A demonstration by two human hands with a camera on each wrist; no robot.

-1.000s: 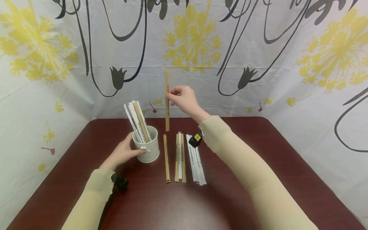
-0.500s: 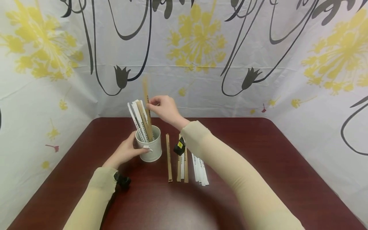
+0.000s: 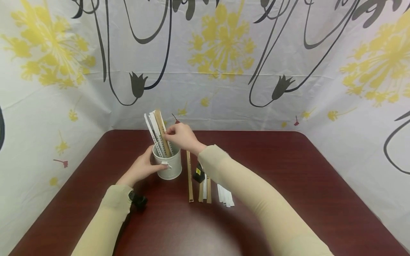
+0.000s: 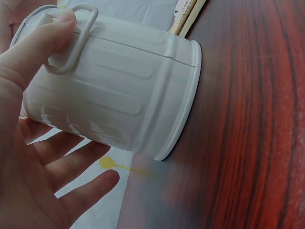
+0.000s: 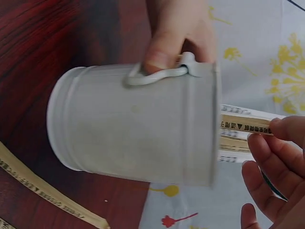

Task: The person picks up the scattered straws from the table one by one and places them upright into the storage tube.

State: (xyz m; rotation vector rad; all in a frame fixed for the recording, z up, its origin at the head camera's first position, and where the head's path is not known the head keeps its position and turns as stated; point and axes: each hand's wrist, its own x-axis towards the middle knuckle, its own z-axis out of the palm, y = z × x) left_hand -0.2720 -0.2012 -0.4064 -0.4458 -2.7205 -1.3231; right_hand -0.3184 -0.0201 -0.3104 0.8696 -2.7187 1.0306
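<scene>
A small white metal bucket [image 3: 172, 170] with side handles stands upright on the table. My left hand [image 3: 141, 168] holds it from the left, its thumb [image 4: 64, 21] against the handle and the fingers behind the wall. Several white and brown paper-wrapped sticks [image 3: 153, 126] lean out of the bucket's mouth. Above the rim, my right hand [image 3: 183, 137] pinches a printed brown paper-wrapped stick [image 5: 243, 125] between thumb and index finger. The lower end of that stick is inside the bucket, hidden by the wall in the right wrist view.
Right of the bucket, a single brown wrapped stick [image 3: 190, 181] lies on the dark red table [image 3: 166, 220]. Beside it lie a brown-and-white group [image 3: 209, 192] and a white group [image 3: 226, 196], partly covered by the right forearm. A patterned cloth [image 3: 224, 99] hangs behind.
My right hand has moved left and down, bringing the brown paper-wrapped stick from above the table into the bucket. My left hand has kept holding the bucket. The view has shifted slightly.
</scene>
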